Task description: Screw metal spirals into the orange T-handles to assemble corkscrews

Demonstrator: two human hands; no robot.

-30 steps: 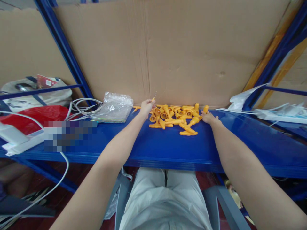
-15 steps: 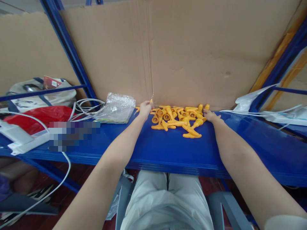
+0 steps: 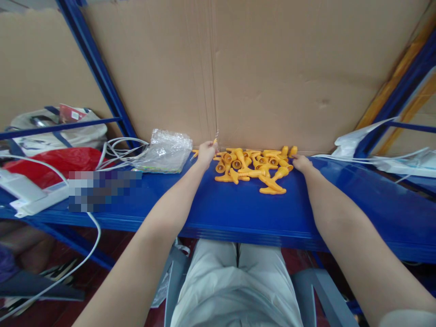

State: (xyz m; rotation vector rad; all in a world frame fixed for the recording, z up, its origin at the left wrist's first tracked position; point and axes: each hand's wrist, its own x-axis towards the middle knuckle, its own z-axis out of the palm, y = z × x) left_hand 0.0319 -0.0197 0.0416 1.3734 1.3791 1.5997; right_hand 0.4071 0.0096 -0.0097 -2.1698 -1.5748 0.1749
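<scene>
My left hand [image 3: 206, 153] is closed in a pinch around a yellow corkscrew piece [image 3: 215, 141] at the back of the shelf. Its thin metal spiral points up against the cardboard. Beside that hand, another spiral-ended piece [image 3: 194, 155] lies on the blue surface, partly hidden by my wrist. A pile of yellow plastic T-shaped handles [image 3: 272, 185] and hollow bell-shaped parts [image 3: 237, 164] spreads between my hands. On the pile's right end, my right hand [image 3: 301, 162] has its fingers closed at an upright yellow piece [image 3: 293, 151]; the fingertips are small and partly hidden.
A clear plastic bag [image 3: 166, 152] lies left of the pile. Farther left are white cables [image 3: 119, 150], a red bag [image 3: 61, 165] and a white power strip [image 3: 37, 200]. Cardboard [image 3: 272, 77] walls off the back. White cords [image 3: 344, 159] run along the right.
My right hand's fingers have drawn in at the upright yellow piece. The left hand keeps its pinch in nearly the same spot. The view has shifted slightly.
</scene>
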